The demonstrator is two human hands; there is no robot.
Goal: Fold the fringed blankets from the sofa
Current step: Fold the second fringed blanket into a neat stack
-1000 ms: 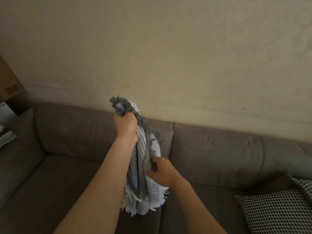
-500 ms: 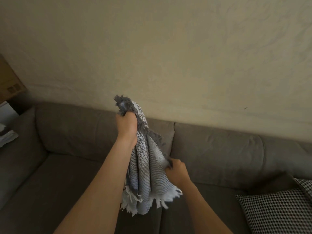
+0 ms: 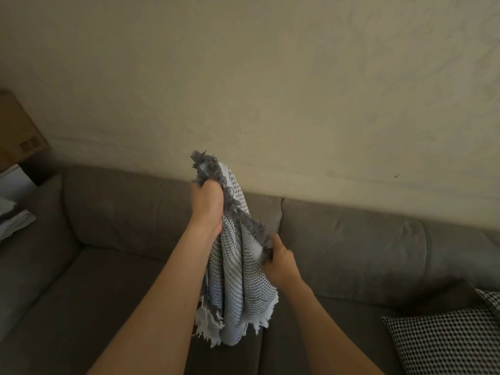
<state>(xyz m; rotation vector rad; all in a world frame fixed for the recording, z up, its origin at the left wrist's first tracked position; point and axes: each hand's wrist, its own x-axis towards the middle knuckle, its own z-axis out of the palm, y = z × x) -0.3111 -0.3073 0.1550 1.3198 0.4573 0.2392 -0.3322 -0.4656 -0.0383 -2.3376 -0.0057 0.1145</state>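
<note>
Left hand [image 3: 207,204] fisted round the gathered top of the fringed blanket [image 3: 238,280]; right hand [image 3: 281,262] pinching its right edge lower down.
Blanket held in the air, clear of the sofa [image 3: 108,212], in front of the seam between the two back cushions. Long axis near upright, top tipped slightly left. Dark grey fringe pointing up out of the fist and trailing down the right edge to the pinch. White fringe hanging downward at the bottom end, above the seat. Houndstooth cushion [image 3: 446,339] at the sofa's right end; cardboard box [image 3: 19,131] beyond its left arm.
</note>
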